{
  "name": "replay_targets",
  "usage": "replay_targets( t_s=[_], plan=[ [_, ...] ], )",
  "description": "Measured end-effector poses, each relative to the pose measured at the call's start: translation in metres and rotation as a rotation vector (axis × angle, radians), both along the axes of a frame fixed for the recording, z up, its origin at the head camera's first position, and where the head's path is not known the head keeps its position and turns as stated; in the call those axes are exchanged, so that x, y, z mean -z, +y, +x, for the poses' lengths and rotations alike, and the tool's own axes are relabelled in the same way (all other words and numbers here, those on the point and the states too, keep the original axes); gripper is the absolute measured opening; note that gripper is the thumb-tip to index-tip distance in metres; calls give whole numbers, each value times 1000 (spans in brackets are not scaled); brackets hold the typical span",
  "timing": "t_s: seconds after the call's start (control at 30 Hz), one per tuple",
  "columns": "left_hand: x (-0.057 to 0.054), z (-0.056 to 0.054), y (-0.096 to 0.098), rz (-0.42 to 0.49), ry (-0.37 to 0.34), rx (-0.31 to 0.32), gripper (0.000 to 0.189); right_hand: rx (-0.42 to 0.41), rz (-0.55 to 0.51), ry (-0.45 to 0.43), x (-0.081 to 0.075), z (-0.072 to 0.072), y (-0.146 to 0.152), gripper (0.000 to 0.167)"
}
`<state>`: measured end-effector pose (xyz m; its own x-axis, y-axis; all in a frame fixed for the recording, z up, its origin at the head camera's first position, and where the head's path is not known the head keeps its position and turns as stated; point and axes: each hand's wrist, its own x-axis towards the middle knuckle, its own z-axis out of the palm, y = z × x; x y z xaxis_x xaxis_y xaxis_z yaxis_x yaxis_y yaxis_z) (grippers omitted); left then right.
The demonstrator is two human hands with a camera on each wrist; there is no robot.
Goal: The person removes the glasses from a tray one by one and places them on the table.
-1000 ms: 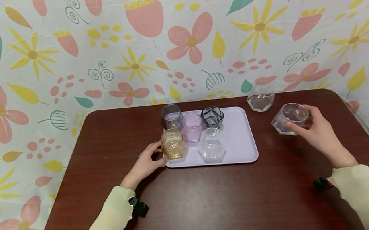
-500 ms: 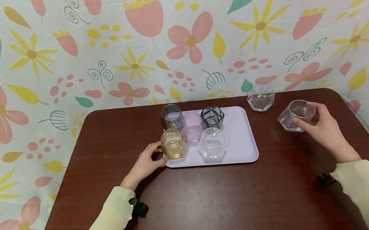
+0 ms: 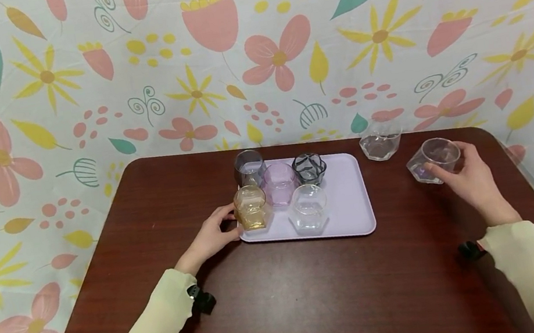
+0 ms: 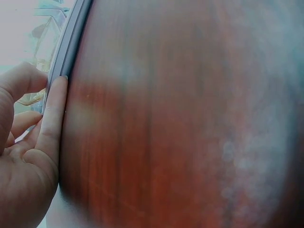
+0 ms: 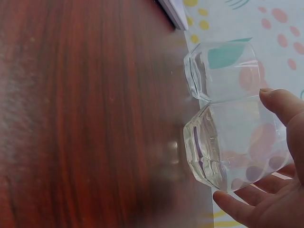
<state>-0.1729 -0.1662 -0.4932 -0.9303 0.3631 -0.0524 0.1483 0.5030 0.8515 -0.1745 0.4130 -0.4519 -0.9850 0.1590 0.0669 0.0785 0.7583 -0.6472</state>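
Observation:
My right hand (image 3: 475, 173) holds a clear glass (image 3: 431, 164) with a thick faceted base near the table's right side; its thumb and fingers are around the glass wall. Just behind stands a second clear glass (image 3: 381, 144), overlapping the held one in the right wrist view. At the left end of a pale lilac tray (image 3: 344, 200), my left hand (image 3: 211, 232) grips the tray edge, its fingertips beside an amber glass (image 3: 253, 216). The left wrist view shows a finger (image 4: 53, 114) along the tray's outer wall.
Beside the amber glass, the tray carries a pink glass (image 3: 281, 187), a clear glass (image 3: 309, 212), a dark patterned glass (image 3: 310, 170) and a smoky grey glass (image 3: 250, 169) at its back left corner. A floral cloth (image 3: 123, 67) hangs behind the brown table (image 3: 292, 315).
My right hand has carried the clear glass rightward and slightly back, away from the tray. My left hand and the glasses on the tray stay where they were.

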Motion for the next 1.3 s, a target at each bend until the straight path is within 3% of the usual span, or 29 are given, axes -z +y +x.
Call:
replay_targets(
  t_s=[0.8,1.03,1.3],
  plan=[
    [1,-2,1,19,33,9,66,-19,11,30,-6,-50,13,86],
    [-1,0,0,-3,34,10,67,-31,-65,35,-8,-67,9,89],
    [2,1,-1,-25,54,6,65,-33,-135,88,2,-82,3,92]
  ],
)
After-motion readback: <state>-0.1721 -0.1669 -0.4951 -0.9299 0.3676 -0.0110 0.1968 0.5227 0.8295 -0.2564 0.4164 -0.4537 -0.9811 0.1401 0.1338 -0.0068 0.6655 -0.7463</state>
